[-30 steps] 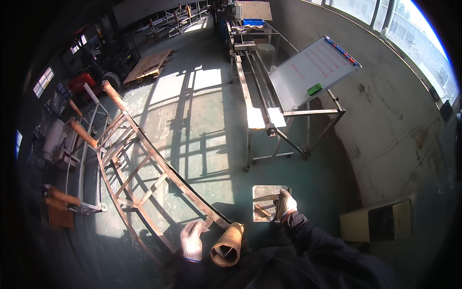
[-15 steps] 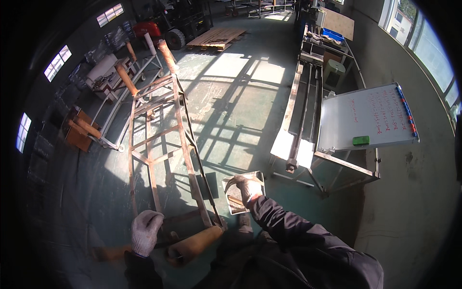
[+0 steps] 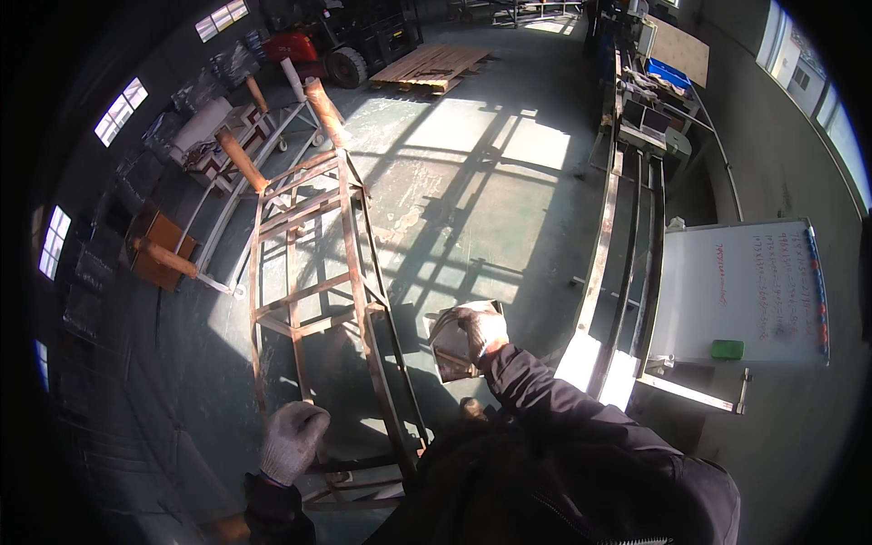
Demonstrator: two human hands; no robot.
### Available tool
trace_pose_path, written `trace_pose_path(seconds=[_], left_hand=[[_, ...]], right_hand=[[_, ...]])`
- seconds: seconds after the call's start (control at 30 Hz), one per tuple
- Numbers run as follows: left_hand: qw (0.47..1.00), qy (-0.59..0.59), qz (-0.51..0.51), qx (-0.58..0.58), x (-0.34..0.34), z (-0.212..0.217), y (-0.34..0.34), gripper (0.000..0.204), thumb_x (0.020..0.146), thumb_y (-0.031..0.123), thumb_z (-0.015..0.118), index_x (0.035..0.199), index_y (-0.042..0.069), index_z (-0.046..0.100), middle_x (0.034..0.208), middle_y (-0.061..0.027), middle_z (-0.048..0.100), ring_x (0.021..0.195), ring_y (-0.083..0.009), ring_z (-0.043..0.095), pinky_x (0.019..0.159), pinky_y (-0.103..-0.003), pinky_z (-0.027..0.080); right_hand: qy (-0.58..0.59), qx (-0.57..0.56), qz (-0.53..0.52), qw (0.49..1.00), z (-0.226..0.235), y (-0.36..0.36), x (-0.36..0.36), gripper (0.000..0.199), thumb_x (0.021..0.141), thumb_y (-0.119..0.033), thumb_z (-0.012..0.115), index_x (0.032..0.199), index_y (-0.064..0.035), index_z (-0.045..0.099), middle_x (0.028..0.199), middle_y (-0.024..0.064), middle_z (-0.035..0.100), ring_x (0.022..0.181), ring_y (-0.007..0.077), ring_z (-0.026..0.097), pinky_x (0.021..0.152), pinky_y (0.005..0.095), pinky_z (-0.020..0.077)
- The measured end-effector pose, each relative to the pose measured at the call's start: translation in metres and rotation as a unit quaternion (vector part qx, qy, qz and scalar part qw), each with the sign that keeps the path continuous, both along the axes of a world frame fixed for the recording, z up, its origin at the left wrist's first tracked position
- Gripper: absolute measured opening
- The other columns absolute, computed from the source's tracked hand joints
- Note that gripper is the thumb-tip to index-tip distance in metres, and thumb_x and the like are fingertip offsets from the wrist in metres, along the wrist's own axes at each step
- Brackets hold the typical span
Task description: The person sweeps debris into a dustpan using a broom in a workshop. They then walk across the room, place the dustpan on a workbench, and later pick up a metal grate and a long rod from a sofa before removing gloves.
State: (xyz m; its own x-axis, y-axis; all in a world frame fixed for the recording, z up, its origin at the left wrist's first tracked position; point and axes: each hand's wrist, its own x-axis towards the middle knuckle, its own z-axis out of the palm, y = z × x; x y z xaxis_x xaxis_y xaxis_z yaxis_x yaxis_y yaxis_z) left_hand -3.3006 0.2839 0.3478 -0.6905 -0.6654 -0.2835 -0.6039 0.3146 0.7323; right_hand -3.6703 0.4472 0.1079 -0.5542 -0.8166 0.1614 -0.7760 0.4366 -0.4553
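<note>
My right hand (image 3: 481, 329), in a pale knit glove, is closed over a shallow rectangular tray (image 3: 443, 366) and seems to carry it above the floor in front of me. A narrow light-brown piece (image 3: 452, 358) lies inside the tray; the rest of its contents is hidden by my hand. At the lower left, my left hand (image 3: 295, 442), in a similar glove, is loosely curled with nothing visible in it. It is nearest to the near end of a long rusty metal frame (image 3: 363, 331), and I cannot tell whether they touch.
Orange-brown rollers (image 3: 327, 113) stand up at the frame's far end. A white-framed cart (image 3: 213, 243) stands left of it. Along the right run long metal rails (image 3: 610, 238) and a whiteboard (image 3: 727, 295) with a green eraser (image 3: 728, 350). Farther off are wooden planks (image 3: 431, 67) and a red forklift (image 3: 304, 45).
My view has shifted, and the whiteboard and rails sit farther right and lower. The tray has stayed with my right hand. The roller at the frame's near end has mostly left view.
</note>
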Motion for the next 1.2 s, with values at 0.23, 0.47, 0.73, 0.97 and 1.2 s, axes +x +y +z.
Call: trace_pose_path(seconds=[0.23, 0.47, 0.73, 0.97, 1.2], left_hand=[[0.987, 0.003, -0.142, -0.070, -0.201, -0.020, -0.084, 0.018, 0.103, 0.015, 0.079, 0.108, -0.002, 0.082, 0.101, -0.0110, 0.078, 0.098, -0.0212, 0.076, 0.091, -0.037, 0.059], [0.989, -0.077, -0.116, 0.045, -0.357, -0.125, -0.141, 0.028, 0.102, 0.022, 0.077, 0.102, -0.006, 0.080, 0.092, -0.0126, 0.079, 0.092, -0.0236, 0.078, 0.088, -0.039, 0.060], [0.958, -0.059, -0.280, 0.004, -0.489, -0.159, -0.207, 0.024, 0.103, 0.020, 0.071, 0.103, -0.003, 0.078, 0.093, -0.0161, 0.076, 0.090, -0.0283, 0.075, 0.085, -0.041, 0.057], [0.959, -0.126, -0.255, 0.017, -0.585, -0.223, -0.286, 0.022, 0.104, 0.016, 0.074, 0.109, -0.004, 0.081, 0.099, -0.0128, 0.082, 0.095, -0.0214, 0.076, 0.089, -0.038, 0.059], [0.966, -0.159, -0.142, 0.148, -0.706, -0.349, -0.428, 0.031, 0.101, 0.022, 0.079, 0.114, -0.007, 0.082, 0.104, -0.0175, 0.085, 0.099, -0.0269, 0.080, 0.090, -0.040, 0.061]], right_hand=[[-0.479, -0.332, -0.222, 0.781, -0.033, -0.091, -0.101, 0.012, 0.094, -0.014, 0.081, 0.101, -0.0056, 0.086, 0.088, 0.0108, 0.082, 0.081, 0.0230, 0.078, 0.077, 0.0374, 0.0589], [-0.507, -0.353, -0.271, 0.739, -0.059, -0.113, -0.209, 0.017, 0.100, -0.011, 0.073, 0.104, -0.0049, 0.089, 0.102, 0.0133, 0.087, 0.095, 0.0200, 0.083, 0.084, 0.0336, 0.0627], [-0.573, -0.329, -0.287, 0.693, -0.041, -0.105, -0.345, 0.019, 0.108, -0.003, 0.066, 0.120, -0.0027, 0.081, 0.100, 0.0096, 0.080, 0.085, 0.0217, 0.077, 0.074, 0.0390, 0.0612], [-0.045, -0.143, -0.309, 0.939, -0.061, -0.129, -0.479, 0.015, 0.089, -0.028, 0.084, 0.098, -0.0160, 0.085, 0.098, 0.0110, 0.083, 0.086, 0.0341, 0.080, 0.076, 0.0450, 0.0641], [-0.465, -0.387, -0.436, 0.666, -0.031, -0.198, -0.656, 0.020, 0.096, -0.007, 0.081, 0.116, -0.0024, 0.078, 0.099, 0.0080, 0.077, 0.084, 0.0223, 0.074, 0.072, 0.0405, 0.0607]])
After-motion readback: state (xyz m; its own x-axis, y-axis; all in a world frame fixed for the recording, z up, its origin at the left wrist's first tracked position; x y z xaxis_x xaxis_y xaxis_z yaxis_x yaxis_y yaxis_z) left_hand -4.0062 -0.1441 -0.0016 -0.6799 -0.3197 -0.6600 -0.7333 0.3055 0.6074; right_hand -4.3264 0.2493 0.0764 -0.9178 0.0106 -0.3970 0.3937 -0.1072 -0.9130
